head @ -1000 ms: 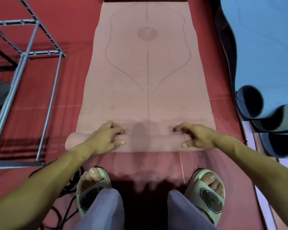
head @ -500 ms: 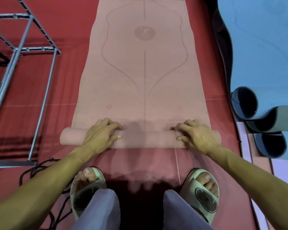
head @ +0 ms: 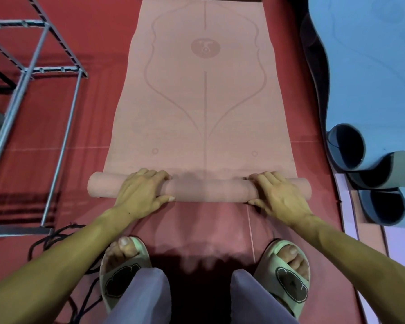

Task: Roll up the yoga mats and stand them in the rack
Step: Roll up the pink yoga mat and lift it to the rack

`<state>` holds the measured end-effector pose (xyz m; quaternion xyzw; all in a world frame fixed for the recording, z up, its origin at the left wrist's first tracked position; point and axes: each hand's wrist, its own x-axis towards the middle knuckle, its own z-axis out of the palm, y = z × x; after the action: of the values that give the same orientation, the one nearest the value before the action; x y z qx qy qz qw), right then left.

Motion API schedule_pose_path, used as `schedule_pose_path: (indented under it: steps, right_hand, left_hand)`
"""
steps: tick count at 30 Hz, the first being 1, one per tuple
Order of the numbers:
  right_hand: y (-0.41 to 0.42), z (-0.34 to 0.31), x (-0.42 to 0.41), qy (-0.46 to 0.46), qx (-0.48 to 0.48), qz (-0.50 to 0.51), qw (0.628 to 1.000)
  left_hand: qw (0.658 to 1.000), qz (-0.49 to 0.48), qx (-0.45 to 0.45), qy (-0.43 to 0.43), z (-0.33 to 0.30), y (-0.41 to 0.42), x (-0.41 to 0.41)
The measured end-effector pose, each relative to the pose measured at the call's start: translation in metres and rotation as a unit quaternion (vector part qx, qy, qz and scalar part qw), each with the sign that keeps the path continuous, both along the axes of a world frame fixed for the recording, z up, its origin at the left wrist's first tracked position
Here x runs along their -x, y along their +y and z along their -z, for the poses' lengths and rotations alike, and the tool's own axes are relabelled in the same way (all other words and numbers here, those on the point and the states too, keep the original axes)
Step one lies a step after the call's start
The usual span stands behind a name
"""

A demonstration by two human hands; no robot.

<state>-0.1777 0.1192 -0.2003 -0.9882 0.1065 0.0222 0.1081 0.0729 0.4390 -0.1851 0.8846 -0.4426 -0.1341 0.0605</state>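
Note:
A pink yoga mat (head: 204, 118) lies flat on the red floor, stretching away from me, with its near end wound into a roll (head: 208, 190). My left hand (head: 143, 190) grips the roll left of its middle, fingers curled over the top and thumb at the near side. My right hand (head: 276, 195) grips it near the right end in the same way. A metal rack (head: 33, 71) of grey bars stands at the left. A blue mat (head: 372, 66) lies flat at the right, its near end curled up.
Loose grey-blue curls (head: 346, 146) of the blue mat sit at the right, near the pink roll's end. A black cord (head: 56, 232) lies on the floor by the rack's near corner. My sandalled feet (head: 124, 265) stand just behind the roll.
The roll has grown thicker and moved away from me along the mat. Both hands have moved forward with it, closing over its top.

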Motion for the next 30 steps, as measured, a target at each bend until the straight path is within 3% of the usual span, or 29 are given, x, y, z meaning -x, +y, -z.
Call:
schedule_pose_path:
  steps: [11, 16, 21, 25, 30]
  right_hand:
    - [-0.023, 0.001, -0.018, 0.050, -0.052, 0.002, 0.997]
    - [-0.035, -0.010, -0.029, 0.159, -0.096, 0.024, 0.982]
    - [-0.039, -0.012, -0.038, 0.251, -0.193, 0.024, 0.948]
    - [-0.042, -0.005, -0.037, 0.263, -0.245, 0.012, 0.933]
    - [-0.042, -0.004, -0.038, 0.259, -0.242, 0.020, 0.935]
  left_hand:
    - [0.996, 0.046, -0.054, -0.056, -0.002, -0.008, -0.013]
    - [0.998, 0.039, -0.049, -0.023, -0.007, -0.006, -0.014]
    - [0.990, 0.045, -0.129, 0.042, -0.011, -0.007, -0.016]
    - [0.981, 0.038, -0.172, 0.082, -0.012, -0.007, -0.018]
    - [0.978, 0.000, -0.176, 0.109, -0.009, -0.005, -0.015]
